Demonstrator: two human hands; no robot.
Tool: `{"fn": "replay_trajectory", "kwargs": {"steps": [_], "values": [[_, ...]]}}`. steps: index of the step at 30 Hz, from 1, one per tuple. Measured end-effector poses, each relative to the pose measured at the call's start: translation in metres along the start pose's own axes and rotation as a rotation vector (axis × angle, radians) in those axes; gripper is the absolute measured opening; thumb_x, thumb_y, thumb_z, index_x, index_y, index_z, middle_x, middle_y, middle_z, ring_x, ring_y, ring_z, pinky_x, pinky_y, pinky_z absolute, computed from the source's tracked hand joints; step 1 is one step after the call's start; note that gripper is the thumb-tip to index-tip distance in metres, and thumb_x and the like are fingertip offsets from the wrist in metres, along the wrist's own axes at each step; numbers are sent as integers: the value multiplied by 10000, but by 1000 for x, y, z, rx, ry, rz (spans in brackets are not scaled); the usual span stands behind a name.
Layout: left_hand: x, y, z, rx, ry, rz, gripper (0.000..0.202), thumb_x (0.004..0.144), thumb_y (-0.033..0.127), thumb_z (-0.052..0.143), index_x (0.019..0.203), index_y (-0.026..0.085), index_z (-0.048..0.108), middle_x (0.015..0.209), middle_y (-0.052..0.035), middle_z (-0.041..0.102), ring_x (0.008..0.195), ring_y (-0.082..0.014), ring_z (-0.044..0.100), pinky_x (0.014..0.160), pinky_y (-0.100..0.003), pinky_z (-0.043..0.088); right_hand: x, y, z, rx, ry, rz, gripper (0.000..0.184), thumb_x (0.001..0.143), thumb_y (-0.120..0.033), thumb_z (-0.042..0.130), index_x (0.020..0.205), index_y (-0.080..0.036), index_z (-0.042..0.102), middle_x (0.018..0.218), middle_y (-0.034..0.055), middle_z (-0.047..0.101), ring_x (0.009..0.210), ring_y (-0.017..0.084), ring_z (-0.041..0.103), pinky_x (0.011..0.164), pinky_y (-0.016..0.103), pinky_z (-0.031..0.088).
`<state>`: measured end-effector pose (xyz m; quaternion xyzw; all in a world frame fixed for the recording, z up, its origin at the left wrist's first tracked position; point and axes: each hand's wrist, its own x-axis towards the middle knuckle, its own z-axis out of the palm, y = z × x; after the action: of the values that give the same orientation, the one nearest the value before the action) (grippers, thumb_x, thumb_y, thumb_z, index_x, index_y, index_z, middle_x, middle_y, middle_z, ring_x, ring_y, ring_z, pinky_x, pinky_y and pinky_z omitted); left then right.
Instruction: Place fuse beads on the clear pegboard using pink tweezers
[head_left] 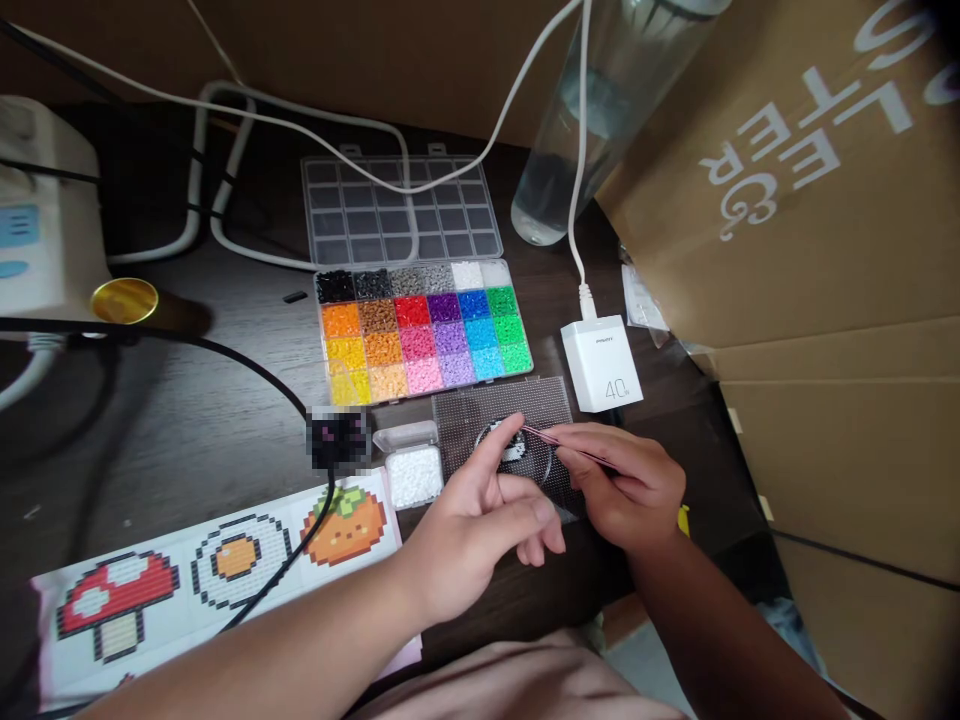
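My right hand (626, 480) pinches a pair of pink tweezers (574, 447), which slant up and left over a clear pegboard (551, 400). My left hand (487, 505) hovers over the pegboard's lower left part, index finger stretched out and the other fingers loosely bent, holding nothing visible. Its index fingertip is at the tweezers' tips; whether they touch, or a bead sits there, I cannot tell. Black and white fuse beads (514, 450) lie on the pegboard, partly hidden behind that finger. Just left of it stands a small open box of white beads (415, 478).
A sorted bead case (427, 335) lies open behind the pegboard. A white charger (602, 365) with a cable stands at right, a water bottle (555, 170) behind it. A pattern sheet (180, 590) lies at left under a black cable (281, 570). Cardboard (810, 280) walls the right side.
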<state>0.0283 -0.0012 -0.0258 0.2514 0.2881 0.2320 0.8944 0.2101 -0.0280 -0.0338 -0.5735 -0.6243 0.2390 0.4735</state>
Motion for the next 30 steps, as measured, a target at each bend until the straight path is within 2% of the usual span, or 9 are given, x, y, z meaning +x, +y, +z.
{"fn": "replay_trajectory", "kwargs": {"steps": [10, 14, 17, 20, 23, 27, 30], "values": [[0, 1, 0, -1, 8, 2, 919, 861, 303, 676, 1562, 220, 88, 704, -16, 684, 578, -105, 564, 582, -223, 429, -2, 1, -1, 47, 29, 2, 313, 817, -39, 644, 1003, -260, 765, 977, 45, 781, 795, 191, 755, 697, 298, 652], [0, 1, -1, 9, 4, 9, 839, 853, 293, 682, 1517, 205, 177, 702, -14, 671, 582, -108, 556, 568, -222, 422, -2, 0, -3, 67, 84, 21, 299, 810, -57, 666, 1003, -261, 772, 966, 50, 782, 711, 183, 745, 631, 290, 642], [0, 1, -3, 19, 1, 22, 660, 848, 287, 678, 1387, 197, 307, 685, 6, 643, 588, -107, 545, 569, -222, 422, -2, 0, -4, 107, 123, 19, 301, 802, -56, 675, 1011, -251, 770, 949, 57, 781, 638, 161, 717, 511, 252, 592], [0, -1, -5, 34, 2, 27, 519, 856, 288, 666, 1263, 211, 352, 678, 26, 622, 591, -101, 534, 575, -219, 417, -3, 1, -5, 167, 119, 45, 318, 810, -50, 664, 1030, -255, 766, 969, 60, 771, 573, 127, 672, 427, 223, 521], [0, -2, -5, 50, -11, 31, 423, 867, 278, 653, 1187, 219, 383, 674, 35, 620, 589, -96, 532, 577, -214, 413, -5, 2, -4, 182, 161, 79, 279, 816, -73, 674, 1005, -252, 773, 979, 63, 765, 529, 107, 633, 407, 222, 490], [0, -1, -3, 95, -28, 26, 223, 871, 300, 650, 944, 184, 473, 653, 28, 603, 575, -78, 516, 580, -203, 399, -3, 1, -1, 168, 203, 130, 186, 830, -154, 688, 978, -226, 774, 973, 76, 764, 510, 104, 613, 422, 235, 497], [-1, 1, -1, 177, -24, 15, 238, 860, 332, 662, 810, 164, 502, 655, 12, 593, 583, -77, 509, 588, -206, 405, -2, 0, 1, 195, 206, 147, 151, 846, -198, 681, 973, -202, 762, 928, 74, 758, 484, 93, 587, 444, 246, 500]]}}
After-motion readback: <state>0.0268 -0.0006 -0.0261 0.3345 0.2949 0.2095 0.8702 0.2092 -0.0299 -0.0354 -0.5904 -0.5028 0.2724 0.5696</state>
